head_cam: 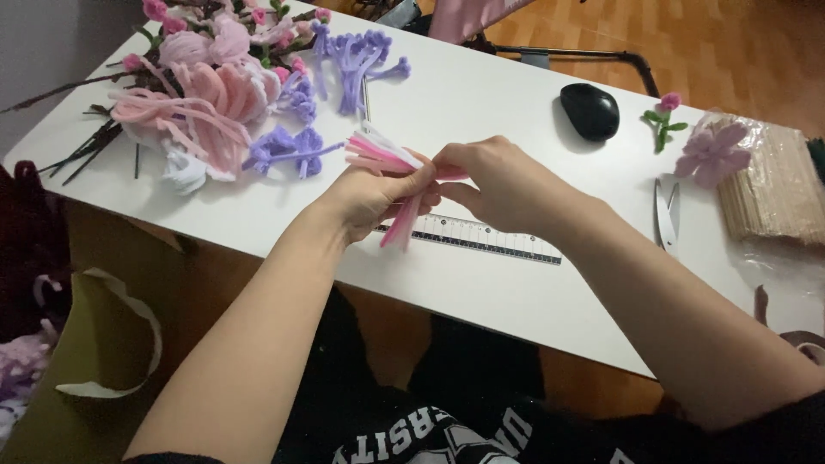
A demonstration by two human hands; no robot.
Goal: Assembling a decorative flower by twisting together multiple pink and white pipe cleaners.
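My left hand (371, 196) and my right hand (498, 182) meet over the middle of the white table (481, 292). Both pinch a small bundle of pink and white pipe cleaners (383, 156). The bundle's upper ends fan out to the left, and its lower ends hang down past my left fingers over a clear ruler (481, 238). The middle of the bundle is hidden inside my fingers.
A heap of pink, white and purple pipe-cleaner flowers (215, 94) fills the table's far left. A black computer mouse (589, 112), a small pink flower on a green stem (663, 116), scissors (667, 213), a purple flower (711, 153) and bagged wooden sticks (778, 189) lie right.
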